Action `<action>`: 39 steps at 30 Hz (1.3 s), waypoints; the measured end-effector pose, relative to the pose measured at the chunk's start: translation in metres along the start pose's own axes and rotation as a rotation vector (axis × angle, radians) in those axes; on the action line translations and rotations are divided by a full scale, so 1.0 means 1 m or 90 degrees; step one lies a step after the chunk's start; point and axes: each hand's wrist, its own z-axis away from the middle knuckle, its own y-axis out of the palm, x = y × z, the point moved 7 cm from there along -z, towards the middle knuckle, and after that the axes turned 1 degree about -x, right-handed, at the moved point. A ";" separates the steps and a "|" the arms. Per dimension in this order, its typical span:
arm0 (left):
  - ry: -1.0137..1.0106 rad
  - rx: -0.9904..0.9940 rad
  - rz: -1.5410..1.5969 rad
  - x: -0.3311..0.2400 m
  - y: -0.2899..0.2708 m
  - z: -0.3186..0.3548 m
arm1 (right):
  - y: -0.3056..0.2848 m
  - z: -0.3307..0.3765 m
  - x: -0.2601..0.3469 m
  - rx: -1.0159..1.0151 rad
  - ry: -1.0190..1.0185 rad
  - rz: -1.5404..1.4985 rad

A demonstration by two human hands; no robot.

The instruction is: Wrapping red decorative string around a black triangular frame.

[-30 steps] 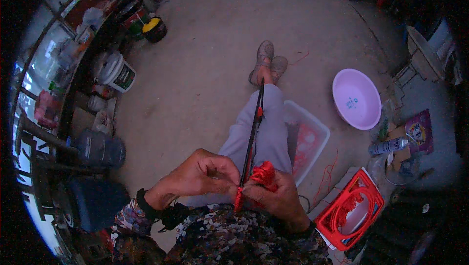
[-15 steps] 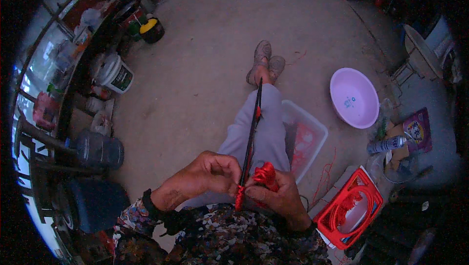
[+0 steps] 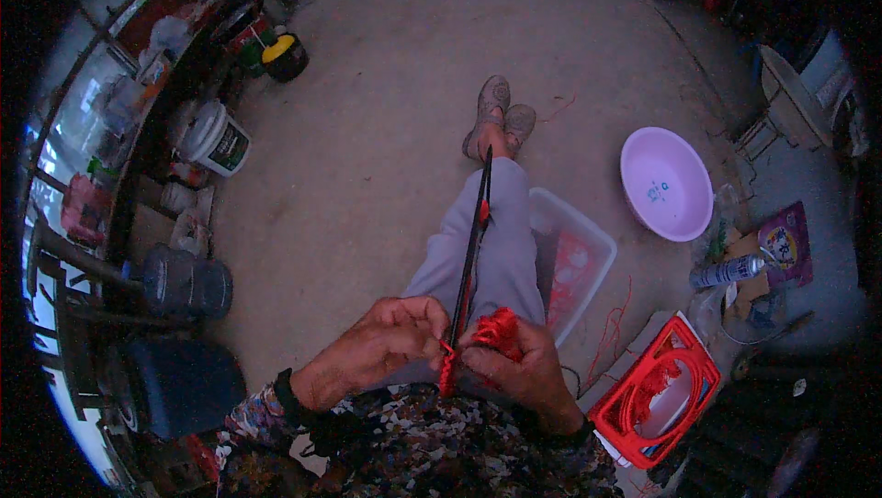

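Note:
A long black strip (image 3: 471, 264), cord-like and taut, runs from near my feet up between my hands, with a small red piece (image 3: 483, 211) partway along it. At its near end a short red braided section (image 3: 447, 379) lies against my patterned top. My left hand (image 3: 390, 340) is just left of the strip, thumb and fingertips pinched together on a thin red cord by the braid. My right hand (image 3: 528, 367) closes around a bunched bundle of red cord (image 3: 497, 333) close to the strip's right side. Its lower fingers are partly hidden.
Right of my legs sits a clear plastic bin (image 3: 588, 282) with red material inside. Beyond it is a lilac basin (image 3: 666, 186). A red plastic frame (image 3: 657, 397), a spray can (image 3: 728, 271) and loose red cord (image 3: 614, 333) lie at the right. Buckets (image 3: 220, 141) and water jugs (image 3: 188, 282) line the left.
My left hand has shifted slightly left and down, away from the strip, and a thin red strand now shows at its fingertips. My right hand stays almost where it was.

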 end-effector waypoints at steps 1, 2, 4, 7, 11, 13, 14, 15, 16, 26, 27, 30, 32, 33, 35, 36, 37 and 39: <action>-0.001 0.002 0.005 0.000 0.001 0.000 | -0.001 -0.001 -0.001 -0.011 -0.002 -0.007; -0.002 0.004 0.011 0.000 0.002 0.000 | 0.000 -0.001 -0.002 -0.001 -0.005 -0.038; 0.007 0.005 0.027 -0.003 0.007 0.002 | 0.002 -0.002 -0.006 0.022 -0.009 -0.100; 0.011 0.005 0.043 -0.002 0.007 0.003 | 0.001 -0.003 -0.008 0.027 -0.018 -0.021; 0.010 0.010 0.054 0.001 0.006 0.002 | -0.004 -0.004 -0.011 0.047 -0.101 0.098; 0.011 0.002 0.075 0.003 0.005 0.004 | -0.002 -0.004 -0.002 0.066 -0.131 0.133; 0.011 0.001 0.085 0.003 0.005 0.003 | -0.002 -0.004 0.000 0.067 -0.139 0.152; 0.010 -0.005 0.080 0.003 0.004 0.003 | -0.002 -0.005 0.002 0.069 -0.146 0.171; 0.009 -0.012 0.076 0.002 0.005 0.003 | -0.001 -0.005 0.004 0.071 -0.153 0.190; -0.004 -0.038 0.056 0.002 0.004 0.002 | 0.006 -0.002 0.010 0.067 -0.084 0.016; -0.006 -0.043 0.059 0.003 0.003 0.002 | 0.008 -0.003 0.019 0.083 -0.122 0.052; -0.017 -0.052 0.063 0.005 0.001 0.003 | 0.007 -0.003 0.021 0.081 -0.189 0.103; -0.031 -0.049 0.060 0.006 0.001 0.003 | 0.004 -0.003 0.015 0.062 -0.195 0.137; -0.037 -0.046 0.072 0.006 0.001 0.002 | 0.002 -0.003 0.013 0.053 -0.186 0.164; -0.046 -0.041 0.095 0.005 0.004 0.002 | 0.001 -0.002 0.010 0.037 -0.180 0.185; -0.043 -0.046 0.093 0.004 0.004 0.003 | 0.001 -0.002 0.009 0.030 -0.183 0.180; -0.040 -0.050 0.090 0.003 0.004 0.003 | 0.001 -0.002 0.010 0.023 -0.186 0.175; -0.030 -0.056 0.086 0.003 0.004 0.005 | 0.004 -0.001 0.010 0.031 -0.165 0.145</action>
